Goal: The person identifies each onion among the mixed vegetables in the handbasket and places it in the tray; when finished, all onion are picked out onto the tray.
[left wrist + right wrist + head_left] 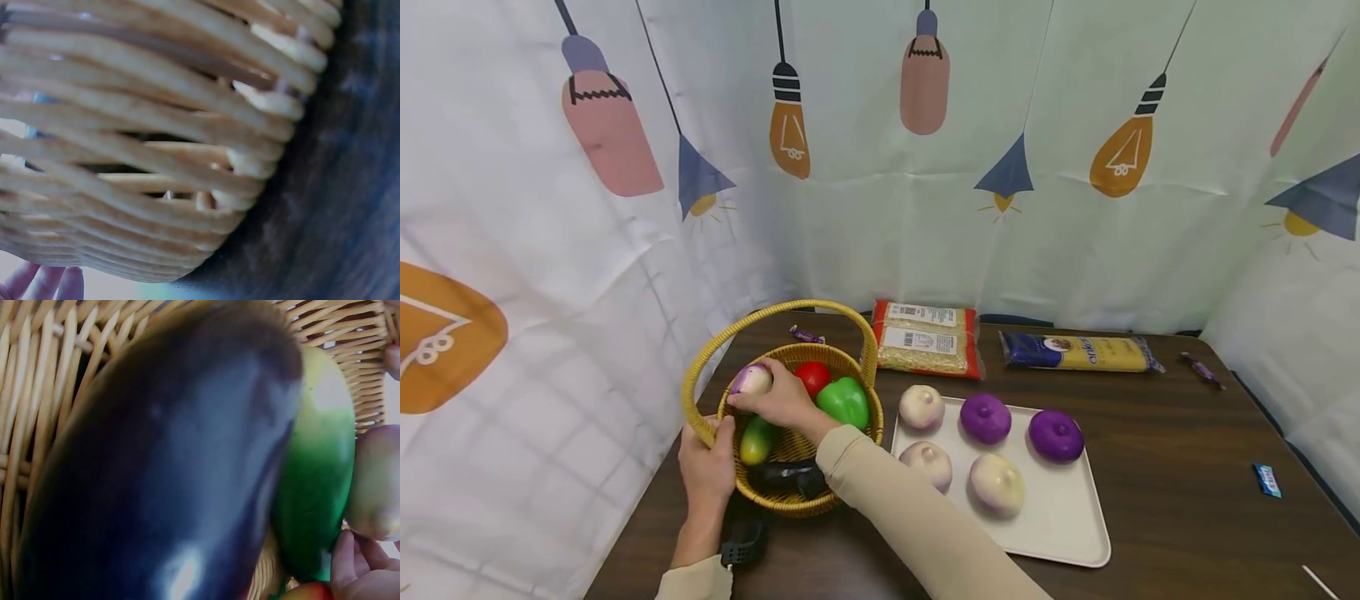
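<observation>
A yellow wicker basket (850, 365) with a hoop handle stands at the table's left. My left hand (709, 454) grips its near rim, thumb over the edge. My right hand (760, 398) reaches into the basket and holds a purple-and-white onion (750, 379) near the left rim. Inside lie a red tomato (813, 375), a green pepper (845, 402), a yellow-green fruit (757, 439) and a dark eggplant (786, 477). The right wrist view shows the eggplant (162, 469), the green fruit (315, 487), the onion (378, 484) and my fingers (356, 569). The left wrist view shows the basket wall (156, 156) and fingertips (44, 284).
A white tray (1067, 525) right of the basket holds several onions, purple (985, 417) and white (996, 483). Behind it lie a grain packet (927, 337) and a pasta packet (1078, 352). Small sweets (1266, 480) lie on the dark table (1187, 467). Curtains close in the left, back and right.
</observation>
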A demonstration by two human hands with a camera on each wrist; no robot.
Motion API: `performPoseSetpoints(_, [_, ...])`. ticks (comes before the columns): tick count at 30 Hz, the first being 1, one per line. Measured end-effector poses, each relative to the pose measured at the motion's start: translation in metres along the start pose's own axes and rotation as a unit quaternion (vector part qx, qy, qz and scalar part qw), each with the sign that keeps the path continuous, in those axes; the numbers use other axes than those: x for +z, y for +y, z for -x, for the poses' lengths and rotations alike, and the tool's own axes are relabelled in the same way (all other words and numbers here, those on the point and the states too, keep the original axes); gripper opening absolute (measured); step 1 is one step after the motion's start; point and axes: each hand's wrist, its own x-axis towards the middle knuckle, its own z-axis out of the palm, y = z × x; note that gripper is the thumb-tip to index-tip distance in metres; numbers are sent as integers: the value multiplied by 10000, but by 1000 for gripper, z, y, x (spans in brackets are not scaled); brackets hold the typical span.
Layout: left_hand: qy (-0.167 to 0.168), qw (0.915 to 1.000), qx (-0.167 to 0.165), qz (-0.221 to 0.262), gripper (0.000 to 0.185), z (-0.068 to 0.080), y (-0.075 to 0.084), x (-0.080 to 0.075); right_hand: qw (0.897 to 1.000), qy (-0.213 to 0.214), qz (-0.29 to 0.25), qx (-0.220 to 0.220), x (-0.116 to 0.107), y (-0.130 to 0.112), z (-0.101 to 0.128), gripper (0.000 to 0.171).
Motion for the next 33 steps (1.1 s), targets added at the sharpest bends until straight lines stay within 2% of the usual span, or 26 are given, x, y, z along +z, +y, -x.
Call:
performPoseSetpoints(5, [89,9999,86,-1,22,-2,0,4,9992,269,276,-67,-1,-3,-2,70])
performPoseSetpoints(8, [125,9998,125,-14,21,-3,0,5,9988,355,347,41,-8,-10,1,71])
performPoseSetpoints(15, [91,9998,77,-132,22,-3,-2,3,9987,-241,385,215,-35,-26,32,85])
performPoseSetpoints(17, [145,9998,35,-144,21,-3,-3,3,9991,-354,189,146,-45,-26,46,85])
performPoseSetpoints(23, [240,9997,2,-92,22,-6,-5,4,9922,-657,-1050,-165,-79,-14,90,68])
performPoseSetpoints(26, [193,9997,6,-130,23,-8,-6,5,9922,-500,-1087,-352,-96,-3,111,64])
performPoseSetpoints(33, [46,9995,-258,-192,28,-12,-7,1,9941,327,-598,-838,-150,26,157,69])
